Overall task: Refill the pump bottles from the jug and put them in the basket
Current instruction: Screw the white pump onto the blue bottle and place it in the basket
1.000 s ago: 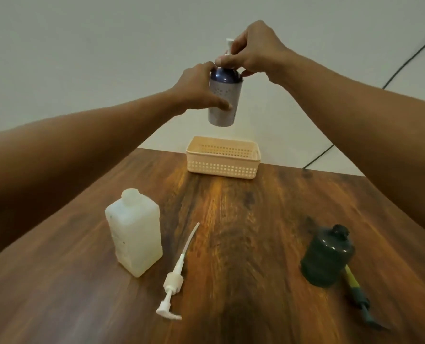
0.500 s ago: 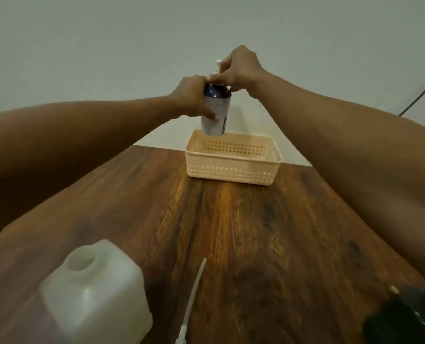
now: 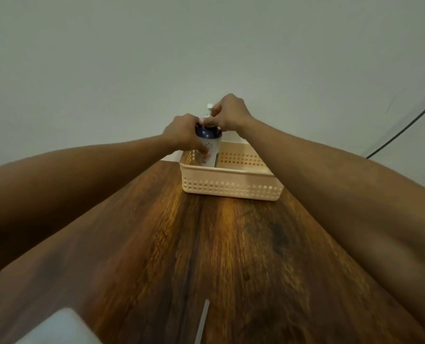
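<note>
A white pump bottle (image 3: pixel 212 151) with a dark blue shoulder stands upright inside the left part of the cream perforated basket (image 3: pixel 231 186) at the table's far end. My left hand (image 3: pixel 185 134) wraps around the bottle's body. My right hand (image 3: pixel 231 115) pinches its white pump head (image 3: pixel 209 111) from above. The bottle's base is hidden behind the basket wall. The top of the white jug (image 3: pixel 60 327) shows blurred at the bottom left edge.
The dip tube (image 3: pixel 204 319) of a loose pump lies on the wooden table (image 3: pixel 231 256) near the bottom edge. A black cable (image 3: pixel 405 127) runs along the wall at the right. The table ends just behind the basket.
Both hands have lowered the bottle from above the basket down into its left part. The view has moved forward, so the jug and the dark bottle have slipped towards or out of the frame.
</note>
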A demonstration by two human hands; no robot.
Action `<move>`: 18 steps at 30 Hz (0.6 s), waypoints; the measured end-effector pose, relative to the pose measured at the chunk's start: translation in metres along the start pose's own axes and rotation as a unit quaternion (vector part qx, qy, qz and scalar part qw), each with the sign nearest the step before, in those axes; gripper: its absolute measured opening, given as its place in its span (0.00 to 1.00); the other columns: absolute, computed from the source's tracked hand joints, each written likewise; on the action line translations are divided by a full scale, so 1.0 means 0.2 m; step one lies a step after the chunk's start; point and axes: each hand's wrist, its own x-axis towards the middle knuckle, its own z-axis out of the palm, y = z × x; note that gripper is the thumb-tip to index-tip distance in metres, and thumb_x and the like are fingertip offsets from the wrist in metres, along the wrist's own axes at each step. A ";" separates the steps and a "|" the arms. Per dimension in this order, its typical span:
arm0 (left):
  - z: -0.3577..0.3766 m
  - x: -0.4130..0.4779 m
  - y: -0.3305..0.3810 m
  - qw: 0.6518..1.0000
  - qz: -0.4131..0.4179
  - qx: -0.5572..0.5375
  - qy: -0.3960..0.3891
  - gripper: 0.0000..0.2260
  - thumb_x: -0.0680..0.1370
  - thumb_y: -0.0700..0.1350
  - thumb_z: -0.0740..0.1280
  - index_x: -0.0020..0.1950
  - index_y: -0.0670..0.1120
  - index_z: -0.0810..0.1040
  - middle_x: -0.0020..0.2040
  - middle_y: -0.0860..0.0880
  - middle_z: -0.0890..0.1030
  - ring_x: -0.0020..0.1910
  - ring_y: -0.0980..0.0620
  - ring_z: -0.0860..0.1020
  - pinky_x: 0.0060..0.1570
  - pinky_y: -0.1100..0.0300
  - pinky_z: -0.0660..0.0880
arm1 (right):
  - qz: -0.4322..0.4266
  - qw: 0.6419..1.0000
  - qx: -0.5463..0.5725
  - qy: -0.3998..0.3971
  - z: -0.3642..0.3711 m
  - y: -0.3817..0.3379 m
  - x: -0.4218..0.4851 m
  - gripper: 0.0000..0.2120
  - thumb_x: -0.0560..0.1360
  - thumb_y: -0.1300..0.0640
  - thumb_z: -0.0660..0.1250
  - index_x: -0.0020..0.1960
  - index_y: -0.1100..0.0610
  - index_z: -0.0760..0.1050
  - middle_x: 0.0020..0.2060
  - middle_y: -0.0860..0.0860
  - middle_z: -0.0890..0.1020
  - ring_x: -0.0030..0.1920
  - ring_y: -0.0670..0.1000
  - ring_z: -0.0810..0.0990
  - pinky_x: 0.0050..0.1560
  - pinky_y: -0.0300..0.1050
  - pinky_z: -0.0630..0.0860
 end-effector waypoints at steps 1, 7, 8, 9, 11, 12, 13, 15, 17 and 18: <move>0.02 0.00 -0.01 1.000 -0.004 -0.002 -0.002 0.28 0.66 0.49 0.84 0.62 0.45 0.80 0.56 0.47 0.84 0.54 0.48 0.82 0.57 0.50 0.82 | 0.000 1.000 -0.007 0.000 0.02 0.01 0.00 0.16 0.73 0.47 0.82 0.50 0.60 0.86 0.44 0.50 0.84 0.48 0.50 0.83 0.53 0.45 0.81; 0.08 0.01 -0.04 1.000 -0.002 -0.006 -0.007 0.28 0.66 0.49 0.84 0.63 0.45 0.80 0.56 0.47 0.85 0.53 0.48 0.83 0.55 0.53 0.82 | -0.001 1.000 -0.030 0.009 0.09 0.05 -0.02 0.16 0.75 0.46 0.80 0.46 0.60 0.86 0.41 0.51 0.84 0.44 0.50 0.81 0.47 0.44 0.76; 0.08 0.01 -0.04 1.000 -0.003 -0.008 -0.008 0.28 0.66 0.49 0.84 0.63 0.45 0.80 0.56 0.47 0.85 0.53 0.48 0.83 0.55 0.54 0.82 | 0.000 1.000 -0.029 0.009 0.09 0.05 -0.02 0.15 0.75 0.47 0.80 0.45 0.59 0.85 0.41 0.51 0.84 0.44 0.50 0.81 0.47 0.44 0.75; 0.07 0.01 -0.04 1.000 -0.004 -0.010 -0.010 0.28 0.66 0.48 0.84 0.63 0.44 0.80 0.57 0.47 0.84 0.54 0.48 0.83 0.55 0.54 0.82 | 0.001 1.000 -0.027 0.009 0.09 0.04 -0.02 0.15 0.75 0.47 0.80 0.45 0.58 0.84 0.41 0.51 0.83 0.44 0.50 0.81 0.46 0.43 0.74; 0.07 0.00 -0.05 1.000 -0.001 -0.011 -0.013 0.29 0.67 0.48 0.83 0.65 0.44 0.79 0.58 0.46 0.84 0.55 0.48 0.82 0.56 0.54 0.81 | 0.003 1.000 -0.022 0.005 0.09 0.03 -0.03 0.15 0.75 0.46 0.80 0.46 0.59 0.84 0.42 0.51 0.83 0.45 0.50 0.81 0.46 0.43 0.73; 0.06 0.00 -0.04 1.000 0.002 -0.011 -0.012 0.29 0.68 0.48 0.83 0.66 0.44 0.78 0.59 0.46 0.83 0.56 0.48 0.82 0.56 0.54 0.81 | 0.004 1.000 -0.024 0.003 0.09 0.02 -0.04 0.17 0.75 0.46 0.80 0.48 0.60 0.85 0.43 0.51 0.83 0.46 0.50 0.81 0.47 0.43 0.73; 0.05 -0.01 -0.04 1.000 0.005 -0.013 -0.011 0.30 0.69 0.48 0.82 0.67 0.44 0.77 0.61 0.45 0.82 0.57 0.47 0.81 0.56 0.55 0.80 | 0.004 1.000 -0.029 -0.001 0.08 0.02 -0.05 0.18 0.75 0.45 0.80 0.49 0.60 0.85 0.43 0.52 0.83 0.46 0.51 0.80 0.47 0.43 0.73; 0.01 -0.04 -0.03 1.000 0.003 -0.018 -0.005 0.35 0.69 0.50 0.82 0.73 0.44 0.73 0.67 0.45 0.79 0.63 0.47 0.79 0.56 0.57 0.77 | 0.000 0.999 -0.041 -0.010 0.05 0.01 -0.08 0.20 0.76 0.43 0.79 0.49 0.62 0.85 0.45 0.53 0.85 0.47 0.52 0.81 0.47 0.45 0.75; -0.06 -0.08 0.00 1.000 -0.002 -0.023 0.008 0.40 0.69 0.52 0.82 0.77 0.45 0.69 0.71 0.45 0.76 0.67 0.46 0.77 0.56 0.57 0.75 | 0.000 0.999 -0.052 -0.014 0.00 -0.02 -0.13 0.23 0.77 0.43 0.77 0.55 0.64 0.86 0.53 0.56 0.88 0.53 0.54 0.85 0.55 0.49 0.81; -0.10 -0.11 0.01 1.000 -0.001 -0.026 0.016 0.41 0.69 0.53 0.82 0.77 0.46 0.69 0.72 0.46 0.76 0.67 0.46 0.76 0.56 0.57 0.75 | 0.000 0.998 -0.054 -0.012 -0.03 -0.03 -0.16 0.24 0.77 0.43 0.77 0.59 0.63 0.86 0.56 0.57 0.88 0.57 0.56 0.86 0.59 0.50 0.82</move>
